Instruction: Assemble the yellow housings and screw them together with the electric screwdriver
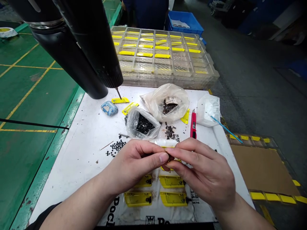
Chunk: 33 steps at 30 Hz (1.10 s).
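My left hand (141, 159) and my right hand (206, 169) meet over the middle of the white work surface, fingertips pinched together. Something small and dark shows between them, too covered to name. Beneath and behind the fingers lie yellow plastic parts, among them one at the front left (137, 199) and one at the front right (173, 199), each with a dark piece at its right end. Just beyond my hands are loose small dark metal pieces (170, 132) and scattered small black round pieces (116, 147). A clear bag of black pieces (144, 124) stands open behind them.
A black power screwdriver (96, 41) hangs bit-down at upper left. Farther back are a bag of dark parts (179, 110), a red utility knife (193, 124), a white box (208, 110), a blue tin (109, 108) and compartment trays (165, 76). A person (150, 12) is beyond.
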Tool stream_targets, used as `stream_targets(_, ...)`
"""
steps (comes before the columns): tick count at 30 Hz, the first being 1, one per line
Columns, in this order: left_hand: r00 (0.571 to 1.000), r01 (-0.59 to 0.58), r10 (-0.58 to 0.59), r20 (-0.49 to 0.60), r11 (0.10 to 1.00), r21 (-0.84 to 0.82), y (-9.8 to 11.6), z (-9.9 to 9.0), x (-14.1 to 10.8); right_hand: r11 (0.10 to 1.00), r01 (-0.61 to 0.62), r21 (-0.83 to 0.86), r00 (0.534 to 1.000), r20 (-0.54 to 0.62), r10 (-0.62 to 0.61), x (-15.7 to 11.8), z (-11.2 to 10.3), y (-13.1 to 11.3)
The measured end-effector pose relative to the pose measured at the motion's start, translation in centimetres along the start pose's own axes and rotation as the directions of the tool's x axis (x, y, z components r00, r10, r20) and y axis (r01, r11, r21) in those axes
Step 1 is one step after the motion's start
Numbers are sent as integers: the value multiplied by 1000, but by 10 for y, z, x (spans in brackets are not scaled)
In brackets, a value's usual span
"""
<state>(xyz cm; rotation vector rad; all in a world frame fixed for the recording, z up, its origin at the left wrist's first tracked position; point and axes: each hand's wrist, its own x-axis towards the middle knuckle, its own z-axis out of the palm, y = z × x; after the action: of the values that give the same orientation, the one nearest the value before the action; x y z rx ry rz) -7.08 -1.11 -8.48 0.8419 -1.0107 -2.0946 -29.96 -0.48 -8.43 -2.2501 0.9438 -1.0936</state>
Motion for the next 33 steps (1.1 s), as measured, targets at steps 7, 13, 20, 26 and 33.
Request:
stream_targets(7, 998, 58, -60, -30, 996, -65, -2, 0, 0, 997, 78, -20, 997, -11, -78, -1, 2, 0)
stream_targets(13, 992, 94, -98, -80, 994, -56, -4, 0, 0, 998, 63, 23, 998, -6, -63, 1, 2, -2)
stream_targets(20, 993, 95, -95, -70, 995, 1, -4, -1, -3, 998, 47, 49, 999, -5, -47, 3, -1, -3)
stream_targets(26, 1000, 24, -23, -7, 998, 66, 1, -2, -4, 1000, 7, 16, 998, -68, -6, -2, -4, -3)
stream_targets(33, 998, -32, 42, -55, 982, 186, 1, 2, -4, 999, 14, 42, 998, -58, -11, -5, -3, -4)
